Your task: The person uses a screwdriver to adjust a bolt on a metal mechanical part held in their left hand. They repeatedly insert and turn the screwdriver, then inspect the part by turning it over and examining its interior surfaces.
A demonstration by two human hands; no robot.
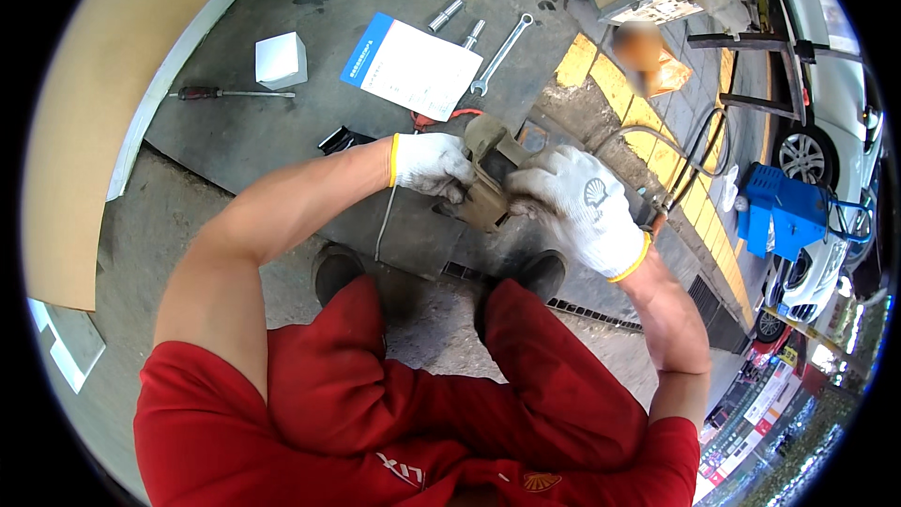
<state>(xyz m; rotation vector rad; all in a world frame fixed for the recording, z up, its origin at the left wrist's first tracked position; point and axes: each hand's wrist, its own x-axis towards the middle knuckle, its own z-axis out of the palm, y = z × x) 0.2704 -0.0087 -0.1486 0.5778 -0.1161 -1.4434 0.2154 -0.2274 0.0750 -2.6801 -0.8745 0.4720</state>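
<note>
Between my hands is a dusty brown-grey metal brake caliper bracket (487, 204), held above the dark floor mat. My left hand (434, 165), in a white glove with a yellow cuff, grips its left side with curled fingers. From the right, my gloved right hand (580, 205) closes on the other side, its fingertips partly hidden behind the knuckles. Just beyond my left hand lies a red tool or cable piece (427, 120) that I cannot make out fully. A black object (343, 140) rests beside my left wrist.
Farther out on the mat (225, 145) lie a screwdriver (235, 93), a white box (281, 60), a blue-and-white sheet (413, 68), two sockets (446, 16) and a combination wrench (502, 54). A hose (648, 129) runs at right, near a blue cart (784, 211) and a white car (821, 84).
</note>
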